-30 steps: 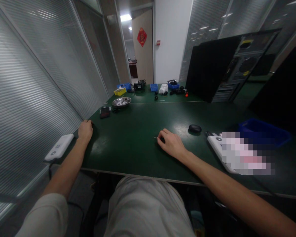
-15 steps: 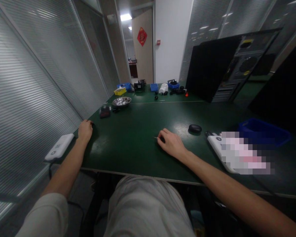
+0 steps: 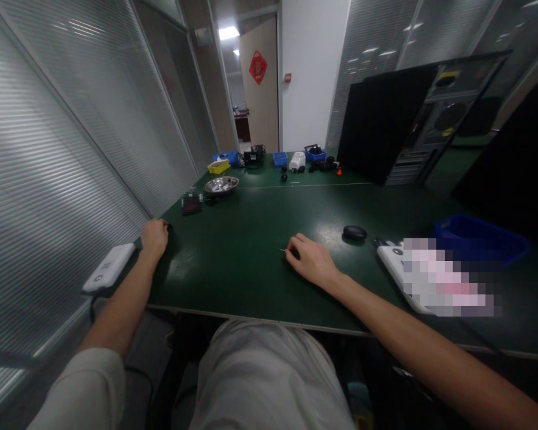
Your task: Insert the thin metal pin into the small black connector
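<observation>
On the green tabletop (image 3: 251, 269), my right hand (image 3: 311, 258) rests with its fingers closed in a pinch. A thin pale sliver (image 3: 283, 249) sticks out to the left from its fingertips; its kind is too small to tell. My left hand (image 3: 155, 237) lies at the table's left edge with fingers curled. Some small dark thing (image 3: 169, 226) shows at its fingertips, mostly hidden. Beyond my right hand sits a black oval thing like a computer mouse (image 3: 354, 233).
A white device (image 3: 109, 267) lies left of my left arm, another white device (image 3: 397, 272) on the right beside a blue bin (image 3: 479, 239). Farther back are a metal dish (image 3: 222, 186), a yellow tray (image 3: 218, 166), small blue bins (image 3: 280, 158) and a black computer case (image 3: 385, 122).
</observation>
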`<state>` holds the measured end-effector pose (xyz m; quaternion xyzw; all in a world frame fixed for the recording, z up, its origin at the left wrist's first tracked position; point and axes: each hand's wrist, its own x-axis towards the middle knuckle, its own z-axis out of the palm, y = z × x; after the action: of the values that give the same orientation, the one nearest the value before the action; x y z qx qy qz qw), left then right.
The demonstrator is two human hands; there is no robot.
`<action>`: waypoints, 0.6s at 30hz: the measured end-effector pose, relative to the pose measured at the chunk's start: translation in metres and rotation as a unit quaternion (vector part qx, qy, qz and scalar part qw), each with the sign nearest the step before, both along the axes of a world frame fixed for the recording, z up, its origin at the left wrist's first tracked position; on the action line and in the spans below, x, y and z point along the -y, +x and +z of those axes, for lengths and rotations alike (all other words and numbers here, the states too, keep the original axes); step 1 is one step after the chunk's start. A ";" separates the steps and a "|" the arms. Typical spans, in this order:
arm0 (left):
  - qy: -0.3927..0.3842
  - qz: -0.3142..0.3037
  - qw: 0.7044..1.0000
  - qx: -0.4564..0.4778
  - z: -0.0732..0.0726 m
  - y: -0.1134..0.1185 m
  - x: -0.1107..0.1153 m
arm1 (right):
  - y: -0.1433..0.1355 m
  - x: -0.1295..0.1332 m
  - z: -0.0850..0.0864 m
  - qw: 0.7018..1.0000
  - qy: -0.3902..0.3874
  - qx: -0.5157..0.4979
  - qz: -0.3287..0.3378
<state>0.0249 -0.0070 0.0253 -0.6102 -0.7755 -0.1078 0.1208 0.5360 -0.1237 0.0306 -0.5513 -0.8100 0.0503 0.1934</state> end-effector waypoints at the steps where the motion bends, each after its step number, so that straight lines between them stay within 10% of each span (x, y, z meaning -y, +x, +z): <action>1: 0.005 -0.004 1.000 -0.008 0.003 0.003 0.001 | 0.000 0.000 0.000 1.000 -0.002 0.000 -0.001; 8: 0.062 -0.197 0.978 0.002 0.030 0.101 0.019 | 0.001 -0.001 -0.001 1.000 -0.005 -0.009 -0.001; 14: 0.016 -0.497 0.863 0.092 0.030 0.244 0.068 | 0.001 -0.001 -0.001 1.000 -0.003 -0.012 -0.008; 18: -0.018 -0.557 0.821 0.123 0.015 0.284 0.084 | 0.001 0.000 -0.002 1.000 0.010 -0.007 -0.019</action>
<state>0.3086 -0.0910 0.0404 -0.9217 -0.3142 -0.2173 -0.0670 0.5374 -0.1234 0.0283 -0.5639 -0.7989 0.0421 0.2052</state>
